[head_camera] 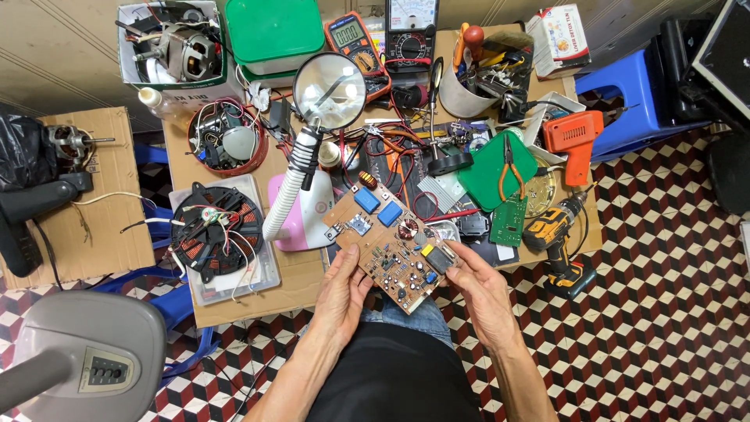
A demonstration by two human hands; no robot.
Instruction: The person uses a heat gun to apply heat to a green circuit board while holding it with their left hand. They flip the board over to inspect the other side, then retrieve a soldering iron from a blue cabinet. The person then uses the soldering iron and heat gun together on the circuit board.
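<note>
Both hands are on a tan rectangular circuit board (393,244) studded with blue box capacitors, a copper-wound coil and small black parts. It's held tilted over the near edge of the cardboard-covered bench (258,293), right above the person's lap. The left hand (341,297) has its fingers curled around the board's lower left edge, thumb up on top. The right hand (482,289) grips the lower right edge, fingers closed along the side near a yellow part. So both are wrapped on the board, not spread open.

Just behind the board to the left sits a pink-based magnifier lamp with a white ribbed gooseneck (301,205), its round lens (329,91) up over the middle of the bench. Further left is a black round induction coil with copper windings (216,229) lying in a clear plastic tray. Behind that, a red round bowl full of wires and parts (227,137).

On the right side there's a green square mat with orange-handled pliers (508,166) on it, a small green circuit board (508,219) just in front of it, and a yellow and black cordless drill (557,237) at the bench's right edge. An orange plastic heat-gun-shaped tool (575,141) lies behind the drill. At the back stand an orange-cased digital multimeter (354,39) and a black analog meter (411,31), next to a stack of green-lidded plastic containers (273,35).
</note>
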